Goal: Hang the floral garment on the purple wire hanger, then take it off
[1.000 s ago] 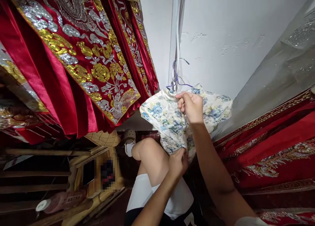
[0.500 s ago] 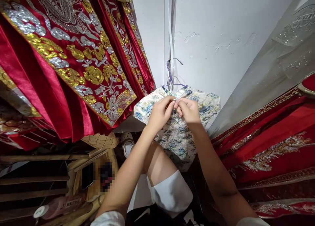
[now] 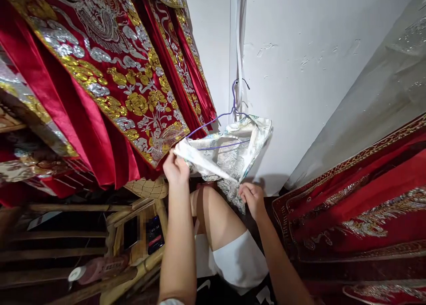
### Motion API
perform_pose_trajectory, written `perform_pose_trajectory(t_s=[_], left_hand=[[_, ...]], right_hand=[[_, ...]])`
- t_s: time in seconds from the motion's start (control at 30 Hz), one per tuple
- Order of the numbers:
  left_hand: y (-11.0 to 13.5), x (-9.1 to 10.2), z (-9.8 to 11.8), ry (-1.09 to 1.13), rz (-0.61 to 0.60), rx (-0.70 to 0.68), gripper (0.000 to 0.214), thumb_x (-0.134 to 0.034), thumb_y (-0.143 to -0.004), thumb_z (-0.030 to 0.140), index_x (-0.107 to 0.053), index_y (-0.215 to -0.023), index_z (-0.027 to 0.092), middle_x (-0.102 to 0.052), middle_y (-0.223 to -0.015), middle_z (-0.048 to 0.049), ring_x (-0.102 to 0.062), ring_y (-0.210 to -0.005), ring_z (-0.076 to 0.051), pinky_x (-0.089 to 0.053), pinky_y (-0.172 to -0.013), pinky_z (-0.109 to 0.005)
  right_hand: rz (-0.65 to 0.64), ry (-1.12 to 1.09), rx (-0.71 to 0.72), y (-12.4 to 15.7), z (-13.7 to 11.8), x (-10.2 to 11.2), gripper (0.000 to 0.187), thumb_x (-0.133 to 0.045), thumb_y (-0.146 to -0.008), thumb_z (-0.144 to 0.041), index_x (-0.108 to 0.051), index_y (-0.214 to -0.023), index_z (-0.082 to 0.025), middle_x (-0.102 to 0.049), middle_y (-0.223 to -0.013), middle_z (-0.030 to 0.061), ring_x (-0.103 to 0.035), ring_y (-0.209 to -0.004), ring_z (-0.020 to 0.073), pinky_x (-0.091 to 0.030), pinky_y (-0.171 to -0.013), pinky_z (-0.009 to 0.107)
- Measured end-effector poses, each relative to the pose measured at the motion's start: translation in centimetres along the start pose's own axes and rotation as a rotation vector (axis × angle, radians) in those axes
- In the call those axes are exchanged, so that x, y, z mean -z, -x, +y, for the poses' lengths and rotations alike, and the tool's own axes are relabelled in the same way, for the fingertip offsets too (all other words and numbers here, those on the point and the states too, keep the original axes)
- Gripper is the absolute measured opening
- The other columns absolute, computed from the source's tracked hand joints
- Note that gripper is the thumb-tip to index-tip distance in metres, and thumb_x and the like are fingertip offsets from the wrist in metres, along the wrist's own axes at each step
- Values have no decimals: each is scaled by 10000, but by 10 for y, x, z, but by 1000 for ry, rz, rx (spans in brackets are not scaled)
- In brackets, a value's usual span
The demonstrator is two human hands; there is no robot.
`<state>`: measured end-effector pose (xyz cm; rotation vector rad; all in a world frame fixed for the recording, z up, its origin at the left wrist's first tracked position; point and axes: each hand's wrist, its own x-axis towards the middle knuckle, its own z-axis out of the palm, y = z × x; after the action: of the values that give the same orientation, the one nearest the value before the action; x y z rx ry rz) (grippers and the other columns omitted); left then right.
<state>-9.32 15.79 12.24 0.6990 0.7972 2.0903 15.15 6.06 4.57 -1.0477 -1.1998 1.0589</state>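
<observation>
A floral short-sleeved shirt (image 3: 213, 163) hangs partly off a purple wire hanger (image 3: 213, 120), with its pale inner side showing. My left hand (image 3: 176, 166) is closed on the shirt's left shoulder edge, beside the hanger's left end, which is bare along its upper wire. Lower down, my right hand (image 3: 252, 196) pinches the front edge of the shirt just below the neck opening and pulls it toward me. The hanger's hook stays at the white vertical strip (image 3: 238, 52) on the wall. The shirt's lower part bunches above my knees.
Red garments with gold and silver sequins (image 3: 136, 103) hang close on the left, and a beaded red garment (image 3: 366, 207) on the right. A wooden rack (image 3: 109, 225) at lower left carries a phone (image 3: 155, 234) and a pink bottle with a white cap (image 3: 96, 270).
My hands have moved apart from the collar, left hand to the left shoulder, right hand downward. The shirt front has opened and its left shoulder has come off the hanger.
</observation>
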Motion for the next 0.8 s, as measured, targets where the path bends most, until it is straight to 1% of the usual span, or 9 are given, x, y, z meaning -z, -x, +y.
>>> perform_pose_trajectory(t_s=[0.07,0.17,0.27,0.37,0.47,0.57,0.67,0.73,0.8], left_hand=[[22,16,-23,54,63,147,221,-450,-948,174,-662,-887,151,-717,-866,-99,-694,-906,-185,-539,-883,-300],[68,21,-58,114,152,349,185,-476,-908,191,-659,-904,163,-720,-889,-93,-698,-919,-175,-527,-903,-298],[100,9,-80,68,100,345,73,-611,-838,249,-625,-822,179,-685,-853,-48,-674,-854,-156,-518,-888,-287],[110,-6,-79,49,30,282,185,-734,-757,305,-601,-743,178,-619,-800,-10,-616,-799,-140,-496,-821,-242],[112,-21,-59,76,-136,195,246,-751,-761,365,-591,-739,178,-547,-779,2,-549,-773,-135,-463,-769,-224],[122,-37,-38,91,-372,204,266,-696,-830,399,-553,-763,184,-529,-824,-12,-523,-777,-147,-454,-767,-247],[138,-52,-25,-54,-583,215,288,-621,-911,444,-530,-803,194,-572,-913,-39,-545,-820,-175,-465,-796,-287],[144,-58,-19,-240,-774,147,265,-574,-967,444,-570,-869,198,-622,-1013,-64,-587,-959,-213,-464,-930,-334],[144,-61,-12,-439,-965,41,222,-556,-1000,416,-624,-1028,206,-651,-1169,-90,-585,-1156,-249,-404,-1082,-377]], right_hand=[[-13,-59,-69,17,4,-5,266,-557,-761,-389,-554,-556,-219,-387,-428,-59,-336,-414,101,-241,-459,262],[-32,-95,-172,28,7,-4,268,-554,-748,-409,-553,-553,-225,-386,-418,-57,-323,-415,104,-227,-461,265],[-84,-38,-204,30,10,5,262,-543,-740,-397,-569,-541,-228,-403,-408,-46,-329,-417,117,-237,-470,277],[-166,42,-215,30,16,17,259,-550,-747,-362,-577,-526,-229,-396,-408,-42,-331,-422,124,-262,-488,292],[-38,88,-188,19,20,28,333,-584,-811,-441,-550,-547,-241,-370,-453,-44,-327,-456,136,-291,-505,306],[130,57,-84,-9,12,35,382,-570,-855,-585,-590,-667,-253,-516,-624,10,-478,-604,187,-427,-616,333],[-106,-68,-202,-41,-8,32,453,-556,-860,-702,-652,-788,-265,-662,-819,79,-628,-838,259,-519,-789,385],[-314,-195,-364,-56,-21,26,523,-508,-859,-772,-662,-871,-272,-683,-822,88,-661,-904,288,-543,-791,403],[-398,-279,-450,-64,-33,21,581,-480,-846,-812,-655,-922,-263,-678,-780,79,-675,-901,293,-555,-757,396]])
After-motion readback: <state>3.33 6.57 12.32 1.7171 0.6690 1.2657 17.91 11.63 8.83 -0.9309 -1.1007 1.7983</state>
